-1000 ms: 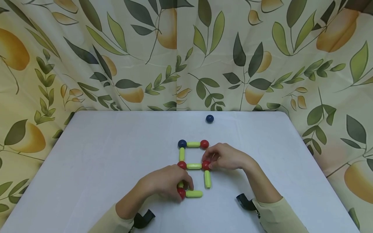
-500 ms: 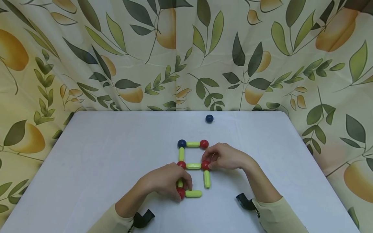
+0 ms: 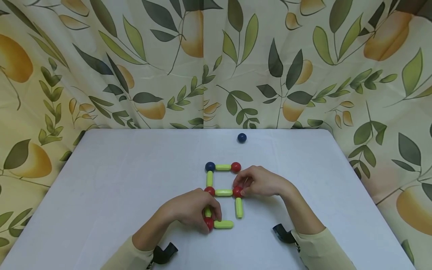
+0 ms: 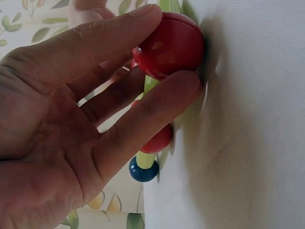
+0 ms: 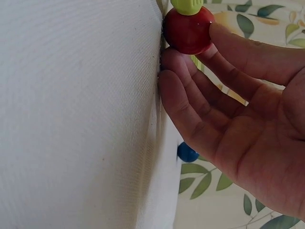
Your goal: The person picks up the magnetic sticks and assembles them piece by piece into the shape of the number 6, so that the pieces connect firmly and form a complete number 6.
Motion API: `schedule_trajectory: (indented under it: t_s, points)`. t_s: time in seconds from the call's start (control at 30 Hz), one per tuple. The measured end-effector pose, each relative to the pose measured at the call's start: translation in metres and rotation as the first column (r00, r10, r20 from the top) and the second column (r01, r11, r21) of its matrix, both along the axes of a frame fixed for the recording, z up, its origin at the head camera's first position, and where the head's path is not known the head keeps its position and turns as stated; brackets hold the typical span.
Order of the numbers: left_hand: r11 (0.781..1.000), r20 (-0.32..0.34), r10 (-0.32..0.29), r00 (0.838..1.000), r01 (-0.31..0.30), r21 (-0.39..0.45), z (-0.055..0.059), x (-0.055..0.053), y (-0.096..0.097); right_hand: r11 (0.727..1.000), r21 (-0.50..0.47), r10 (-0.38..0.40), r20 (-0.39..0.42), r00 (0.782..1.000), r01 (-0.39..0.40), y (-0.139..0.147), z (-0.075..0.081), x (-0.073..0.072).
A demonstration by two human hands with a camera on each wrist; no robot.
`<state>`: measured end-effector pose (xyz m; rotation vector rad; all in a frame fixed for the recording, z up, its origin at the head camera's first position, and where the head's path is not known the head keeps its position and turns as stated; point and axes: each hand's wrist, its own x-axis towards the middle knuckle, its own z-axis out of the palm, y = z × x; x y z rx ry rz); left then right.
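Note:
A flat figure of red and blue balls joined by lime-green rods lies on the white table. My left hand [image 3: 194, 210] holds the near-left red ball [image 4: 171, 45] with thumb and fingers. One rod [image 3: 224, 224] points right from that ball; another, partly hidden by the hand, leads up to a red ball [image 3: 209, 191]. My right hand [image 3: 261, 182] pinches the middle-right red ball [image 5: 189, 31], from which a rod [image 3: 239, 208] points toward me, its near end bare. Farther off, a blue ball [image 3: 210, 166], a rod [image 3: 223, 167] and a red ball [image 3: 236, 167] form the top side.
A loose blue ball [image 3: 242, 138] lies near the far edge of the white table [image 3: 135, 168]. Behind the table hangs a leaf-and-fruit patterned cloth [image 3: 168, 75]. Black wrist devices [image 3: 284, 234] sit beside both sleeves, just above the tabletop.

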<state>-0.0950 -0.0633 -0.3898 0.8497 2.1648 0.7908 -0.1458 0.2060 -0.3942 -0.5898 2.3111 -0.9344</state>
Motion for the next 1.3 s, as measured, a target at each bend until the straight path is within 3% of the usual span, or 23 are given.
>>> schedule_trajectory:
  t_s: [0.9,1.3]
  points:
    - [0.997,0.04,0.068,0.997,-0.069,0.021,-0.0051,0.002,-0.0012,1.0,-0.012,0.004,0.012,1.0,-0.004,0.0018,-0.0016,-0.0015]
    - [0.998,0.045,0.062,0.997,-0.063,0.029,-0.0042,0.0012,-0.0016,1.0,-0.001,0.004,0.016,1.0,-0.004,0.0024,0.0002,-0.0007]
